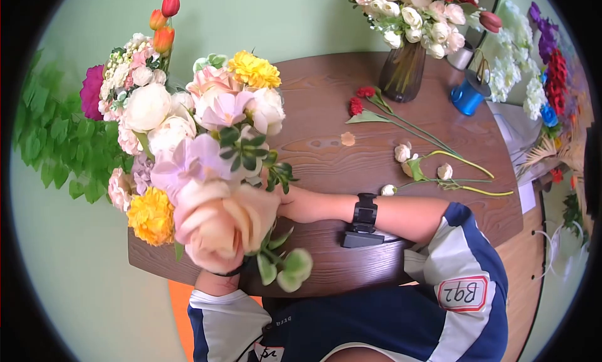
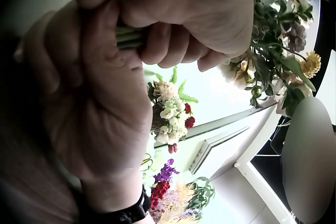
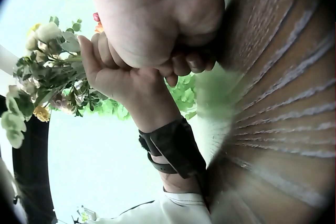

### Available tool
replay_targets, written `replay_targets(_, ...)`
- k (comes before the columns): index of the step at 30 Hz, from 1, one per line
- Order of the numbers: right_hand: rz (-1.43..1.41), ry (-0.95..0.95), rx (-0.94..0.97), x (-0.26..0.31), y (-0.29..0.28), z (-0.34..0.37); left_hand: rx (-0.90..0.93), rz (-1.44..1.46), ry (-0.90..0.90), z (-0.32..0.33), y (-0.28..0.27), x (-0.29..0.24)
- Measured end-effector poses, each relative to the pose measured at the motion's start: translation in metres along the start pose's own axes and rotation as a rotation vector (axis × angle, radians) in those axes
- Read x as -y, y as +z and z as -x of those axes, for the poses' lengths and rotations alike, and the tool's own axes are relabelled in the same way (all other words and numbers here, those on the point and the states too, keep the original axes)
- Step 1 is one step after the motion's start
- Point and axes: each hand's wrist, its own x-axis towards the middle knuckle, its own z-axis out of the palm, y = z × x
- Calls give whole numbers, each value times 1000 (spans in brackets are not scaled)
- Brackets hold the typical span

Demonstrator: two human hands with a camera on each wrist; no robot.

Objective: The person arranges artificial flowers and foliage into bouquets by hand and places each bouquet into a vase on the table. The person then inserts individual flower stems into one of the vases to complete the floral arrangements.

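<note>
A large bouquet of artificial flowers fills the left of the head view, with a big peach rose point(image 1: 222, 221), lilac orchids point(image 1: 188, 158) and yellow blooms point(image 1: 150, 216). My left hand point(image 2: 189, 3) grips its green stems point(image 2: 128, 36), fingers curled round them; flowers hide that hand in the head view. Beside it my right hand point(image 2: 100, 77) also curls round the stem bundle, thumb up against the other hand. From the right wrist, the left hand point(image 3: 115, 79) shows just beneath the bouquet's leaves point(image 3: 58, 74). Most of the stems are hidden inside both hands.
On the brown table point(image 1: 320, 105) lie red carnations point(image 1: 360, 100) and white rose stems point(image 1: 445, 172). Behind them stand a dark vase point(image 1: 403, 73) of roses and a blue spool point(image 1: 469, 93). Green foliage point(image 1: 63, 130) hangs at the left wall.
</note>
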Motion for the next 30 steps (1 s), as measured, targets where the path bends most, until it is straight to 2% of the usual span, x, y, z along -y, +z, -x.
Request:
replay_targets(1,1,1,-2,3,0,1,2,1,-1,-2,2,9)
replay_targets(3,-197,141,26,10,1,2,138,752,177,-6,0,28)
replay_targets(4,-187,165,62,20,-3,1,138,752,176,-6,0,28)
replay_targets(8,-163,202,67,24,-5,1,51,452,121,-3,5,17)
replay_targets(10,-93,36,20,7,-1,0,11,303,94,-2,7,10)
replay_targets(13,-86,28,-5,-5,1,-1,-55,77,58,-1,10,-1)
replay_targets(14,-123,116,6,15,-1,2,-78,0,44,0,11,-3)
replay_targets(15,-125,115,8,19,-3,2,-102,-77,30,1,10,-4)
replay_targets(16,-143,151,54,22,-5,1,117,736,167,-8,17,13)
replay_targets(17,-161,186,99,23,-7,0,117,736,168,-6,12,12)
replay_targets(18,-102,78,61,6,-2,1,52,387,116,-2,7,6)
replay_targets(19,-102,78,61,3,-1,-1,-12,38,63,0,6,0)
replay_targets(21,63,-11,-15,-4,0,-1,37,7,56,-1,-2,2)
replay_targets(23,94,60,-8,26,-7,0,129,55,107,-4,-3,0)
replay_targets(24,355,123,38,39,-10,1,-20,-89,199,-2,7,0)
replay_targets(25,615,187,85,56,-14,1,47,134,172,-3,5,-5)
replay_targets(26,875,247,162,86,-22,-1,82,92,186,-4,6,-13)
replay_targets(27,876,248,162,98,-31,1,115,50,200,-6,6,-21)
replay_targets(29,1168,225,113,116,-52,7,104,60,211,-10,-3,-20)
replay_targets(30,1184,395,154,130,-66,8,92,66,221,-10,-9,-17)
